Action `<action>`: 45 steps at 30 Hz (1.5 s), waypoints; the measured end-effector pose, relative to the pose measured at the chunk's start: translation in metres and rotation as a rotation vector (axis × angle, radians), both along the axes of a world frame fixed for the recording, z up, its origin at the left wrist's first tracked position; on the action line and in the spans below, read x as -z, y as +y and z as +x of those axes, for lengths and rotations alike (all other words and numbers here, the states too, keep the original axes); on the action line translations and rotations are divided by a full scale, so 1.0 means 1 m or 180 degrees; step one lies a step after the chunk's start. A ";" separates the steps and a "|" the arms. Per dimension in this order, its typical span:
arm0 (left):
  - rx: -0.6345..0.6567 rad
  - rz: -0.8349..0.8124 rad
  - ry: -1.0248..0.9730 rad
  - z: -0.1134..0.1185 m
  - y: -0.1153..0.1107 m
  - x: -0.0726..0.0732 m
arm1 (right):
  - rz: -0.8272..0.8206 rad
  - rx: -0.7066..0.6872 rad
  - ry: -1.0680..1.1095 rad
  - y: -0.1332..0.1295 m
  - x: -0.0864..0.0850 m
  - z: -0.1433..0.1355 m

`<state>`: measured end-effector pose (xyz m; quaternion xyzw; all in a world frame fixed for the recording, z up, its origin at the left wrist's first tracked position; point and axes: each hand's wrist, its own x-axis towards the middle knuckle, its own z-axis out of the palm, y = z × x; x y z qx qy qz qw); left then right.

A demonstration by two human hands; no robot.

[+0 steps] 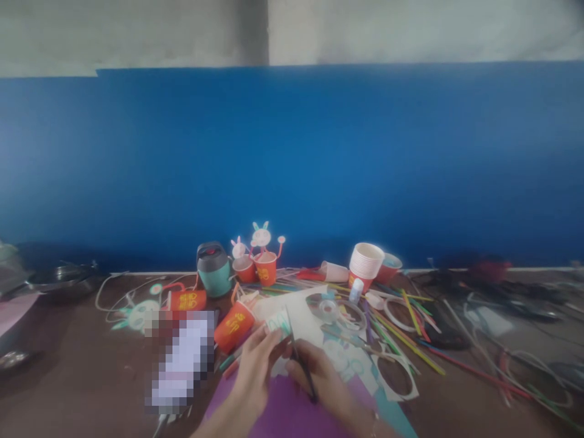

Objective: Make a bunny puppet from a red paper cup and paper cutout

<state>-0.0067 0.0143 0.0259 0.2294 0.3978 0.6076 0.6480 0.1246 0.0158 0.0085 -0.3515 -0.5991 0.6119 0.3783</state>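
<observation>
My left hand (256,360) is closed on a small white paper piece (279,323) with green marks. Dark-handled scissors (298,360) are gripped in my right hand (322,376), their blades upright against the paper's right edge. Both hands are above a purple sheet (278,409). Just left of them lies a tipped red paper cup (233,327). White paper with cut-out shapes (342,359) is by my right hand.
Behind stand a teal flask (213,274), a cup with a rabbit figure (265,269) and stacked paper cups (365,261). Coloured pipe cleaners (410,340) and a tape roll (328,309) lie at right. A blurred-out phone-like object (185,359) is at left.
</observation>
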 end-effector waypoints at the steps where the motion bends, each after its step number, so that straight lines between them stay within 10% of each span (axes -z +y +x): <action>1: 0.0002 -0.0001 -0.0010 0.000 0.000 -0.001 | 0.0010 0.0008 0.0002 0.000 0.000 0.000; 45: -0.0017 -0.0202 -0.0125 -0.003 0.002 -0.008 | -0.0197 0.0231 -0.0326 0.000 0.001 -0.001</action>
